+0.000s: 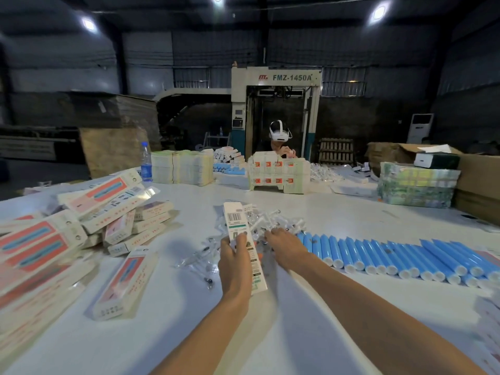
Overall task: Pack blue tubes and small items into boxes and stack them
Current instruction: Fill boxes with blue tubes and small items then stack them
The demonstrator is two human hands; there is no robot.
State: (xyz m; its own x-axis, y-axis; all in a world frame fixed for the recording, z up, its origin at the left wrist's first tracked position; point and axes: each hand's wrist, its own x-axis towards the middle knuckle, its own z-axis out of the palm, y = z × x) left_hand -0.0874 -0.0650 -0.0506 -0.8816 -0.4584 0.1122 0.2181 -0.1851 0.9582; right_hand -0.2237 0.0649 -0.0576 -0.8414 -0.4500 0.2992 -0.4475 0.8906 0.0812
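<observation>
Identify the box by its white face, black barcode and green band. The tubes near the table's right edge are bright blue with white ends. The table itself is plain white. The cartons at its left edge are cream with a coral-red panel and a blue stripe. The packets are clear with dark specks. At the far edge you have a bottle with blue label and cap, and a cream stack printed with orange-red squares.
</observation>
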